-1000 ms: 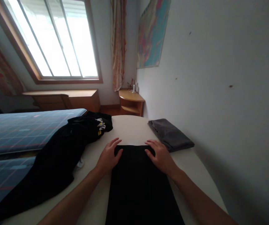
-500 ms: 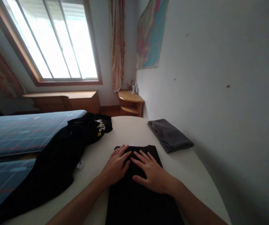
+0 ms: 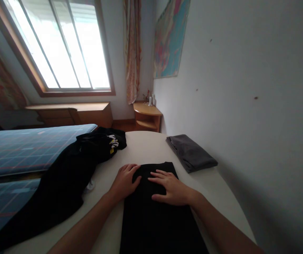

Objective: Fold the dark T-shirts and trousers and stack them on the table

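Note:
A long black garment, perhaps trousers [image 3: 159,222], lies flattened lengthwise in front of me and runs out of view at the bottom. At its far left corner rests my left hand [image 3: 125,181], fingers over the edge and thumb apart on the cloth. My right hand [image 3: 171,188] lies palm down across the upper part, fingers spread and thumb stretched toward the middle. Neither hand grips the fabric visibly. Beyond the right hand, a folded dark grey garment [image 3: 191,153] sits on the table.
The pale round table [image 3: 143,146] curves close to the wall at right. To the left, a heaped black garment [image 3: 61,180] with white and yellow parts drapes from the table onto a blue checked mattress [image 3: 35,150]. A wooden corner shelf [image 3: 147,109] stands behind.
My left hand has slid left to the cloth's side edge. The right hand has turned slightly, its fingers pointing more to the left. The garment's far edge lies a little straighter.

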`<state>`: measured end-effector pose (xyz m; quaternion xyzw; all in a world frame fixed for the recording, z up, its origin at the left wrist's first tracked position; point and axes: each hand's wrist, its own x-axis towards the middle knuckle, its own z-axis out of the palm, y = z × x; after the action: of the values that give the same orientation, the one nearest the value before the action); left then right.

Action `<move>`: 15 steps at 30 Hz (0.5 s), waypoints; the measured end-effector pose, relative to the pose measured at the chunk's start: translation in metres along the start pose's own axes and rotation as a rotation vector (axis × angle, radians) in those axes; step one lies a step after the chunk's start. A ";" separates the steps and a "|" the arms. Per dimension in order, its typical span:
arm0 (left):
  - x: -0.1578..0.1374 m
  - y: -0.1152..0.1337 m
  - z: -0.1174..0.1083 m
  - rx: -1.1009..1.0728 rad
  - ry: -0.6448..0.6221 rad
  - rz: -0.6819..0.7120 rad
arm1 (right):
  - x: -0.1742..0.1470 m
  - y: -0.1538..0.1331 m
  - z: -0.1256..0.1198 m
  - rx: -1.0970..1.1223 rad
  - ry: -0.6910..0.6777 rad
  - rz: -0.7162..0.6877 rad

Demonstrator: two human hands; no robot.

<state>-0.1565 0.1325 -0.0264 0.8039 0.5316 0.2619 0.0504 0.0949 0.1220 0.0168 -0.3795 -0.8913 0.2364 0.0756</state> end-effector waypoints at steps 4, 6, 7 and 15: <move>0.000 -0.002 -0.007 -0.024 -0.011 0.007 | -0.012 -0.008 -0.006 0.059 0.013 -0.063; 0.000 -0.003 -0.009 -0.044 -0.038 0.006 | -0.014 -0.007 -0.003 0.097 0.078 -0.077; 0.000 -0.003 -0.010 -0.056 -0.058 0.009 | -0.014 -0.004 -0.001 0.088 0.127 -0.066; 0.004 -0.012 -0.017 -0.187 -0.183 -0.062 | -0.004 0.050 0.007 -0.130 0.369 0.195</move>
<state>-0.1735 0.1381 -0.0145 0.7994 0.5227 0.2341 0.1816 0.1277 0.1464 -0.0127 -0.5049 -0.8347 0.1114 0.1896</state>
